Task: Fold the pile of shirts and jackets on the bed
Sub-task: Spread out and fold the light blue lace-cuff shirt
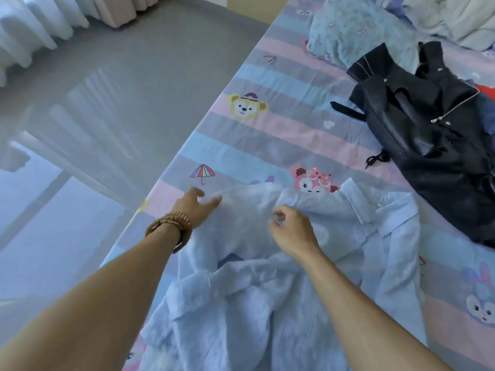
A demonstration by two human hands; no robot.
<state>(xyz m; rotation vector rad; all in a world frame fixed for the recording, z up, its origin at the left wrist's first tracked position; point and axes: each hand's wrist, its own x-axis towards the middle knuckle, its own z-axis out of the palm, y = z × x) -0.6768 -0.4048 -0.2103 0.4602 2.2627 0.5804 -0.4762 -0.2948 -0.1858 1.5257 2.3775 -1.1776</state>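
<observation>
Head camera, looking down at a bed [241, 145] with a cartoon-striped sheet. A pale blue shirt [267, 303] lies rumpled and unfolded near its edge. The left hand [192, 207], fingers straight, presses the shirt's far corner flat. The right hand [292, 231] hovers over the fabric, fingers loosely curled, seemingly holding nothing. A black leather jacket [428, 135] waits unfolded further back. Folding looks barely begun.

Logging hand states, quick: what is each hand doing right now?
Left hand: open, straight fingers touching the shirt at its edge.
Right hand: fingers loosely curled over the shirt; whether it pinches the cloth cannot be told.
</observation>
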